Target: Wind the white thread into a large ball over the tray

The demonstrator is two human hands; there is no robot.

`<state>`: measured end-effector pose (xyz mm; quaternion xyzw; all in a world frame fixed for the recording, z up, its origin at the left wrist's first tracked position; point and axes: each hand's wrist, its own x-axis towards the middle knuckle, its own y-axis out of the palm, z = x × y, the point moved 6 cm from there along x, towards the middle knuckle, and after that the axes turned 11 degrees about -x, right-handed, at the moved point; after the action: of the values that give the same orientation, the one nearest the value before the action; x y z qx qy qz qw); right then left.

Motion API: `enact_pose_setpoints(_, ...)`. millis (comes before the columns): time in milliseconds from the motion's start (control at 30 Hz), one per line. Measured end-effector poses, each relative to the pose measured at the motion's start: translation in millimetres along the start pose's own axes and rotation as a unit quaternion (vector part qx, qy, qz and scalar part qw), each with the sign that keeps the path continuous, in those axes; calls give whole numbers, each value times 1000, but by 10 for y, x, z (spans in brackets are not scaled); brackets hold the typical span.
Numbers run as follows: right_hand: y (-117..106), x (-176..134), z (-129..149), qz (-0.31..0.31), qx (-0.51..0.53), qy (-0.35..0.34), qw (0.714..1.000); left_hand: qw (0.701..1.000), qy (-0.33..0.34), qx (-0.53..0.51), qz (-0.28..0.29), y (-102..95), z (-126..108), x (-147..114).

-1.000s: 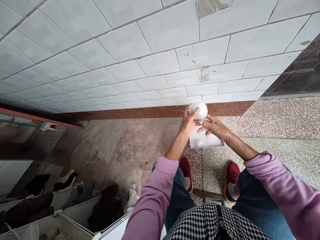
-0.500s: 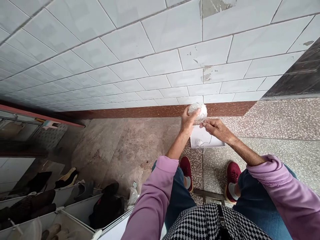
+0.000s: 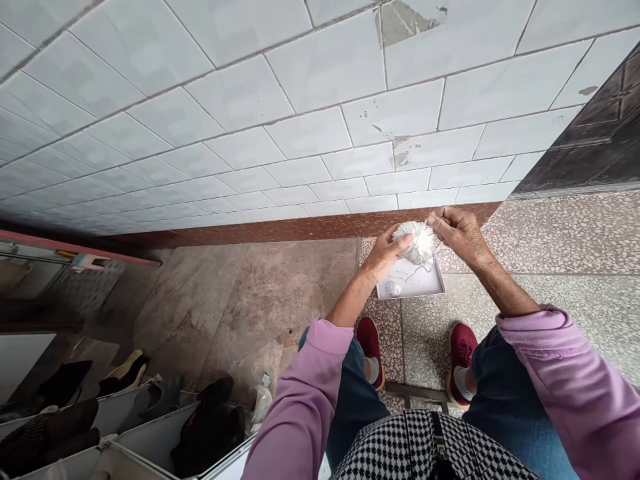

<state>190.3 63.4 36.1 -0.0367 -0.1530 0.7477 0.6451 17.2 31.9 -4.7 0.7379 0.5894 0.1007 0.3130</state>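
Observation:
A ball of white yarn (image 3: 418, 243) is gripped from its left side by my left hand (image 3: 386, 252), with the thumb lying across its front. Close against the ball's upper right, my right hand (image 3: 460, 235) pinches the strand of yarn between thumb and fingers. Under the ball, a shallow white box lid (image 3: 425, 287) lies on the speckled floor. Inside the lid sit a much smaller white ball (image 3: 393, 289) and a loose, curling strand.
A white tiled wall (image 3: 280, 120) with a red-brown base strip rises in front. My red shoes (image 3: 463, 353) stand on the floor either side below the lid. At lower left is a rack (image 3: 145, 433) holding shoes; a dark door (image 3: 600, 140) is at right.
My right hand has moved up from below the yarn ball to its upper right. The ball has turned and shifted slightly right and down in view.

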Motion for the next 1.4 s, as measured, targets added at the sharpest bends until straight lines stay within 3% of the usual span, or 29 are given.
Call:
enact_pose_setpoints(267, 52, 45, -101, 52, 40, 50, 997, 982, 83, 161, 61, 10, -116, -68)
enact_pose_setpoints(433, 16, 59, -228, 69, 55, 96, 991, 982, 88, 157, 64, 26, -88, -69)
enact_pose_setpoints(600, 176, 47, -279, 130, 58, 104, 984, 985, 62, 147, 66, 18, -145, -79)
enact_pose_setpoints(767, 264, 45, -293, 111, 84, 123, 983, 999, -3, 21, 35, -20, -102, -118)
enact_pose_setpoints(900, 348, 59, -302, 96, 71, 92, 989, 998, 22, -53, -1, -55, -122, -82)
enact_pose_setpoints(1033, 550, 16, -327, 98, -46, 39, 993, 991, 91, -50, -79, -170, -159, 8)
enact_pose_setpoints(1200, 806, -158, -219, 158, -155, -10, 975, 971, 158, -17, -177, -373, -209, 39)
enact_pose_setpoints(1400, 688, -279, 66, 176, -174, -79, 966, 971, 158, 5, -181, -468, -279, 60)
